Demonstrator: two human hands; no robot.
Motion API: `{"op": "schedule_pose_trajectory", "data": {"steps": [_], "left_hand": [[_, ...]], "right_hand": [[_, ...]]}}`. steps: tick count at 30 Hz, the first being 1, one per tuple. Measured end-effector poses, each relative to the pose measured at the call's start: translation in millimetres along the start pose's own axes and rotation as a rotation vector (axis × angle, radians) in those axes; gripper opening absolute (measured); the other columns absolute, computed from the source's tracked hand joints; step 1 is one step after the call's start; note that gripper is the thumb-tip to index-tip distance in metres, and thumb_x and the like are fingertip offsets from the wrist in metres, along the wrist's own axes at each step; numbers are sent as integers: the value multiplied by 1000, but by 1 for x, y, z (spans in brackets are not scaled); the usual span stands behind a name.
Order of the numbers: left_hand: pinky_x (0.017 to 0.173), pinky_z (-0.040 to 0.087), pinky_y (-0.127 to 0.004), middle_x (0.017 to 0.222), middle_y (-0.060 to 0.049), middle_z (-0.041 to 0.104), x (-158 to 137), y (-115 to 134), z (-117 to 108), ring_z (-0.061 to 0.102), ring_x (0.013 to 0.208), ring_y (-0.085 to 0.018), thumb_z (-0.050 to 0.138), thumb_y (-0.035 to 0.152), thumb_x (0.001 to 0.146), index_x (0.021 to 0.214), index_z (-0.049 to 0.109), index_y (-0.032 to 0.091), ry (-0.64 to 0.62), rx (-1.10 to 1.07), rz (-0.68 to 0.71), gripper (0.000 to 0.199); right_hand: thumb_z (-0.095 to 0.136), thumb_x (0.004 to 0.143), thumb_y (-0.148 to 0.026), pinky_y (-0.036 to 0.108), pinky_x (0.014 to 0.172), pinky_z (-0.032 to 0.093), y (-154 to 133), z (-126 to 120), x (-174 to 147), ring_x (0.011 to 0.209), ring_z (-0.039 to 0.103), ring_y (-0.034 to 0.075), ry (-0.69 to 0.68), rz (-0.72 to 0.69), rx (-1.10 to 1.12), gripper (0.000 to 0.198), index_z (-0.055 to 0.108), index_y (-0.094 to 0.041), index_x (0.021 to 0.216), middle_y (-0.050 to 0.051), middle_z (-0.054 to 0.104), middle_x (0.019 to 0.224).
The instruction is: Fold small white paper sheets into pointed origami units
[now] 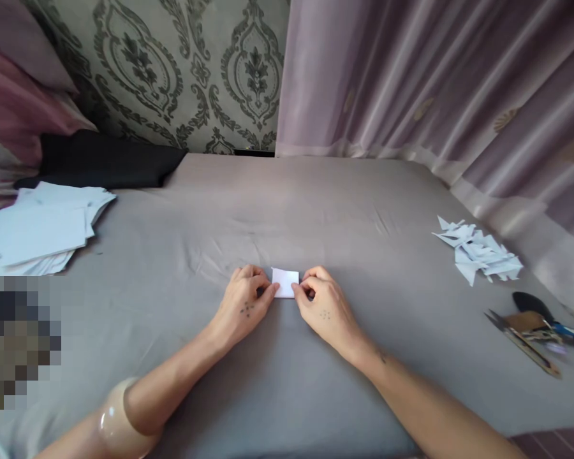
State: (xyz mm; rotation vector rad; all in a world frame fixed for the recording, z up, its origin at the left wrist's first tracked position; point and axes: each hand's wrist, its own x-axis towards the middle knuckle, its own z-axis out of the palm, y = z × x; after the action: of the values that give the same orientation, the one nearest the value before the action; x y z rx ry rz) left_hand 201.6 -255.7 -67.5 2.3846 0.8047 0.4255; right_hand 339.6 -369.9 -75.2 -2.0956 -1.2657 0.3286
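A small folded piece of white paper [286, 283] is held flat and level between my two hands, over the middle of the grey sheet [287, 210]. My left hand [245, 298] pinches its left edge between thumb and fingers. At the opposite edge, my right hand [324, 301] pinches it the same way. Both thumbs rest on the paper's near corners. The tips of the other fingers are partly hidden behind the thumbs and paper.
Stacked white paper sheets [38, 233] lie at the left, before a black cloth [110, 159]. Folded paper pieces [483, 252] are heaped at the right. Nearer are scissors [526, 344] and a dark oval object [530, 306]. Curtains [363, 76] hang behind.
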Motion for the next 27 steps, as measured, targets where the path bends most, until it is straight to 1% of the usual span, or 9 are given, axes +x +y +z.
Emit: {"op": "schedule_pose_trajectory", "data": {"steps": [3,7,13,18,24,27], "left_hand": [[79,48,-37,85,-6,62,2,1,0,57,84,-21,56,29,87,65,65,18,-27,8,-70,27],[78,47,-36,85,-5,61,2,-1,3,54,83,-21,57,33,88,66,65,18,-34,23,-103,27],[75,47,-36,85,-5,60,2,-2,6,53,82,-20,58,36,88,67,65,18,-32,39,-110,28],[75,48,-36,84,-5,59,2,-1,4,52,81,-20,58,34,88,66,63,19,-33,42,-102,27],[73,47,-35,82,-4,59,2,-3,6,52,79,-19,56,33,89,65,61,19,-5,46,-51,28],[74,47,-35,83,-4,58,1,-4,7,52,80,-19,55,32,89,66,61,19,-10,44,-62,27]], "right_hand": [[55,87,-27,26,67,44,-2,0,2,65,57,12,0,26,-34,27,54,-19,61,3,60,86],[55,87,-27,27,64,42,-3,0,2,62,55,11,-4,45,-81,27,52,-19,61,2,61,87],[56,85,-24,27,60,40,-3,1,4,59,53,10,-12,49,-123,26,51,-20,61,1,61,84],[56,86,-24,28,58,39,-3,2,5,58,52,10,-22,47,-141,26,50,-21,61,1,60,83],[54,86,-24,28,56,38,-1,4,5,58,53,11,-18,43,-170,24,52,-20,63,2,61,84],[55,86,-24,28,56,38,0,5,5,59,53,11,-22,44,-193,23,52,-20,64,2,61,85]]}}
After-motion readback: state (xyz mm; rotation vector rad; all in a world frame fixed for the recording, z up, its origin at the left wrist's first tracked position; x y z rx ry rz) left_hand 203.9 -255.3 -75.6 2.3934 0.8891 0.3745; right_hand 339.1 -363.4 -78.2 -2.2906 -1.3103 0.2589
